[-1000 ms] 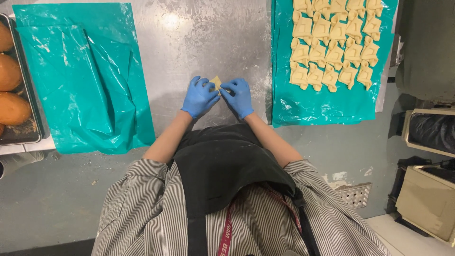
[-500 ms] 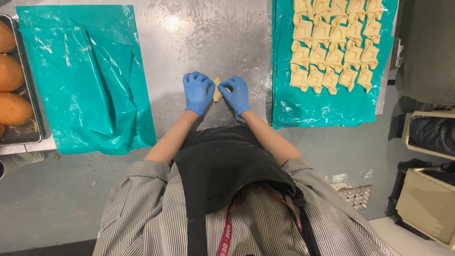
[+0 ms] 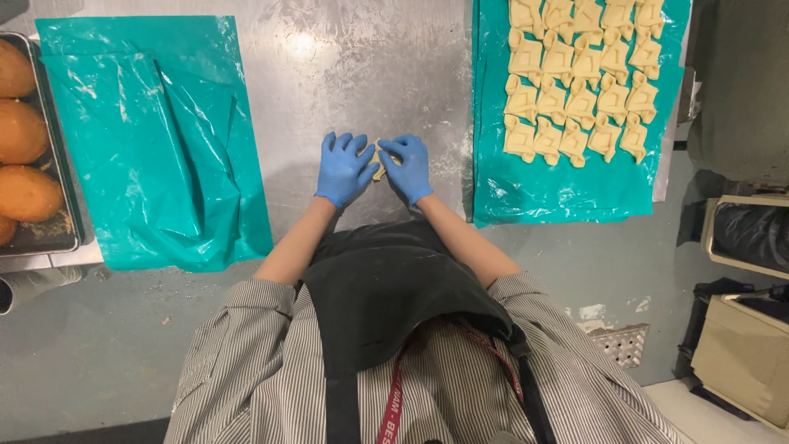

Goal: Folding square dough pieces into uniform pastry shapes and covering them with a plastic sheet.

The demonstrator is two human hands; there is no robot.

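Observation:
My left hand (image 3: 344,168) and my right hand (image 3: 408,167), both in blue gloves, meet over the steel table (image 3: 345,74). Between their fingertips sits a small piece of pale dough (image 3: 378,164), pinched from both sides and mostly hidden by the fingers. To the right lies a teal plastic sheet (image 3: 567,189) carrying several rows of folded dough pieces (image 3: 575,90).
A crumpled teal plastic sheet (image 3: 148,148) covers the table's left part. At the far left a metal tray (image 3: 49,234) holds round brown breaded pieces (image 3: 25,193). Crates (image 3: 740,353) stand on the floor at the right, near a floor drain grate (image 3: 620,341).
Both hands stayed together on the dough piece, the fingers shifting slightly as they work it. Nothing else moved.

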